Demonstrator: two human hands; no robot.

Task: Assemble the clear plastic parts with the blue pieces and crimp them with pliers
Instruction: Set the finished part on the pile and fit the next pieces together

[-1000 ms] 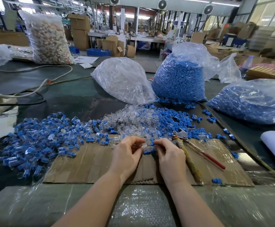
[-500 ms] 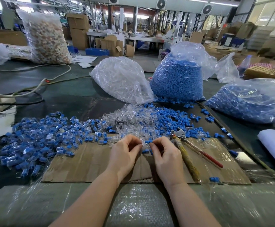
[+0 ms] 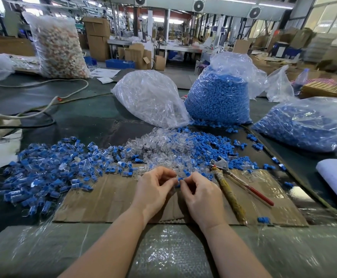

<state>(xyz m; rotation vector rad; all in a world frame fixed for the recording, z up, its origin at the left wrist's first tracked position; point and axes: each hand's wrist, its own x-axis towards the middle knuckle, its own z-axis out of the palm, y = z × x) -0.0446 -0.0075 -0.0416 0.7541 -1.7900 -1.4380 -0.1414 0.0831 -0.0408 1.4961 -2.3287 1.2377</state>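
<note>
Left hand [image 3: 154, 190] fingers curled, thumb and fingertips pinching a clear plastic part [image 3: 174, 176], hard to make out against the pile. Right hand [image 3: 200, 192] curled too, thumb and index pinching a small blue piece [image 3: 180, 179]. The 2 hands meet fingertip to fingertip over the far edge of the cardboard sheet [image 3: 107, 199], the blue piece right between them.

Pliers [image 3: 227, 182] lie untouched on the cardboard just right of the right hand, head pointing away, 1 handle taped, 1 red. Loose clear parts pile [image 3: 155, 145] sits just beyond the hands, loose blue pieces [image 3: 201, 143] to its right. Assembled blue-and-clear units [image 3: 43, 171] spread out to the left. Behind: bag of clear parts [image 3: 149, 97], bag of blue pieces [image 3: 217, 95], another blue bag [image 3: 308, 125] far right.

Versus 0.5 s ago: hands in nearly the same spot, fingertips now closer together, blue piece now at the contact point. Pliers and piles unmoved.
</note>
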